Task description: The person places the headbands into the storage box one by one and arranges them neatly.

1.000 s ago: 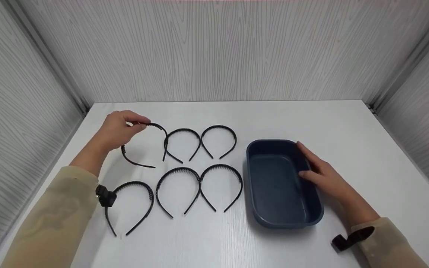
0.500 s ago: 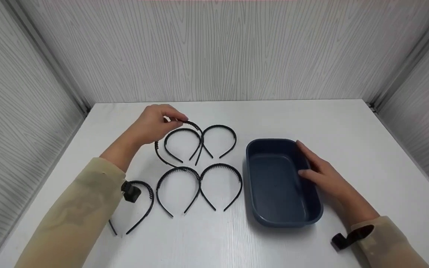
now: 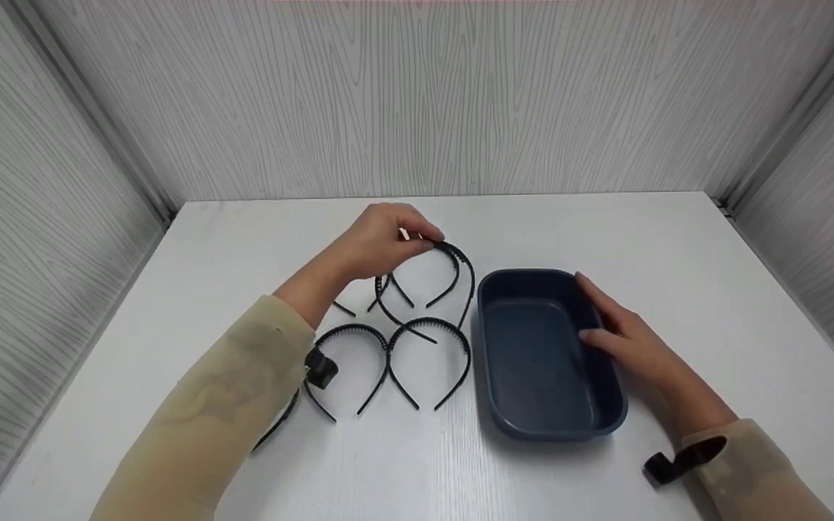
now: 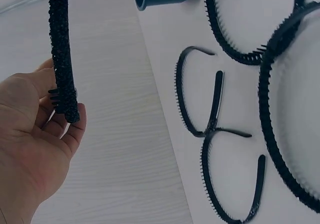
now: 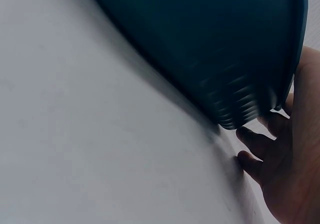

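My left hand (image 3: 388,239) pinches a black toothed headband (image 3: 473,278) by the top of its arch, between thumb and fingertips. The held headband (image 4: 61,44) hangs raised in the left wrist view, and in the head view it overlaps the back right headband (image 3: 446,294) and the front right headband (image 3: 469,362). My right hand (image 3: 627,340) grips the right side of a dark blue plastic basin (image 3: 540,369), thumb over the rim and fingers along the outside. Nothing lies in the basin.
A front middle headband (image 3: 374,395) touches the front right one. My left arm partly hides a front left headband (image 3: 276,430) and a back middle headband (image 3: 344,310). Patterned grey panels (image 3: 417,101) wall the white table (image 3: 417,470) behind and at both sides.
My left hand has carried its headband rightward from the back left, over the back row, to near the basin. My right hand and the basin have stayed in place.
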Action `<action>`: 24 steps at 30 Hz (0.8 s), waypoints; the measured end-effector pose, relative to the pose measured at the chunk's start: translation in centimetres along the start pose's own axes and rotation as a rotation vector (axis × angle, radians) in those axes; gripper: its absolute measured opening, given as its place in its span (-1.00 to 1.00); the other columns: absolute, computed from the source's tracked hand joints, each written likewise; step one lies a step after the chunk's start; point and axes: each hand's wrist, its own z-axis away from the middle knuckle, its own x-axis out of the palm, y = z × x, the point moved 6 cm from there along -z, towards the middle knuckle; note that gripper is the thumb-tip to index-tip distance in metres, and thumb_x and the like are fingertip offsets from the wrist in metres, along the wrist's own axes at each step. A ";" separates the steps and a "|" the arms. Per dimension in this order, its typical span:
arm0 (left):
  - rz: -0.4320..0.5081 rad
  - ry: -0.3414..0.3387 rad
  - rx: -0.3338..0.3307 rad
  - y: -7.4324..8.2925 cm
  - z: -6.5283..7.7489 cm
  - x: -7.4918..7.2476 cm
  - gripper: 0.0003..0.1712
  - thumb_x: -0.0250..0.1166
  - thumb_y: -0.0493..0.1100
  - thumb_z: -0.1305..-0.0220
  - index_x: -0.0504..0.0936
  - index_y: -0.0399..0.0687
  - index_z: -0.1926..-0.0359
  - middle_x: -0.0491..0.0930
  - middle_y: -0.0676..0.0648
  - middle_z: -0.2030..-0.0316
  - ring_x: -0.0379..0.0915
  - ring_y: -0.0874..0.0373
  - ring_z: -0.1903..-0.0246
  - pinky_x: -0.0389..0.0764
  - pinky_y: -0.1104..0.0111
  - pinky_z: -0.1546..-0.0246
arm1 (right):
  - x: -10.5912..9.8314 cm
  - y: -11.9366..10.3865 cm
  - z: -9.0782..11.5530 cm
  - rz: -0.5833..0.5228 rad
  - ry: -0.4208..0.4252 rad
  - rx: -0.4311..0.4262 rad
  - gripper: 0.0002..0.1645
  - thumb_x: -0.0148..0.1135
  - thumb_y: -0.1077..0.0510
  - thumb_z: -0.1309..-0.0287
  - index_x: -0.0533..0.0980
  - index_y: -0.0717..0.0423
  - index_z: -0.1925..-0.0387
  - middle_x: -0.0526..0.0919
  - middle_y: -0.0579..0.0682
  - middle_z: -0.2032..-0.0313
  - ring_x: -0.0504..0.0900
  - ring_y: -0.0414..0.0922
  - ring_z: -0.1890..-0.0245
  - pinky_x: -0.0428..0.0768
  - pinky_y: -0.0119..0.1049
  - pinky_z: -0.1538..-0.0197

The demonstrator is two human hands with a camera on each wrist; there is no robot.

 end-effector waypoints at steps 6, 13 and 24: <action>0.024 -0.032 0.036 1.2 -1.6 2.4 -0.77 0.34 -0.29 -0.50 0.85 -0.07 -0.06 0.74 -0.01 0.02 0.63 0.15 -0.01 0.62 0.29 -0.02 | 0.0 0.0 0.0 0.001 -0.002 0.014 -0.04 0.24 0.13 -0.49 0.01 -0.33 -0.72 0.04 -0.06 -0.67 0.02 0.06 -0.63 0.09 -0.59 -0.39; 0.025 -0.073 0.059 2.3 -3.1 5.0 -0.76 0.34 -0.27 -0.52 0.83 -0.06 -0.09 0.73 -0.01 0.00 0.62 0.16 -0.02 0.60 0.34 0.00 | 0.1 0.2 0.0 -0.011 0.003 0.006 -0.03 0.25 0.15 -0.48 0.02 -0.31 -0.72 0.05 -0.09 -0.67 0.02 0.04 -0.63 0.07 -0.60 -0.40; 0.029 -0.124 0.080 3.3 -4.5 8.7 -0.75 0.32 -0.24 -0.54 0.82 -0.06 -0.11 0.72 -0.03 -0.07 0.60 0.14 -0.08 0.57 0.42 -0.02 | 0.1 0.1 0.2 0.006 0.006 -0.002 -0.03 0.24 0.13 -0.48 0.01 -0.34 -0.71 0.05 -0.11 -0.67 0.02 0.03 -0.64 0.07 -0.60 -0.41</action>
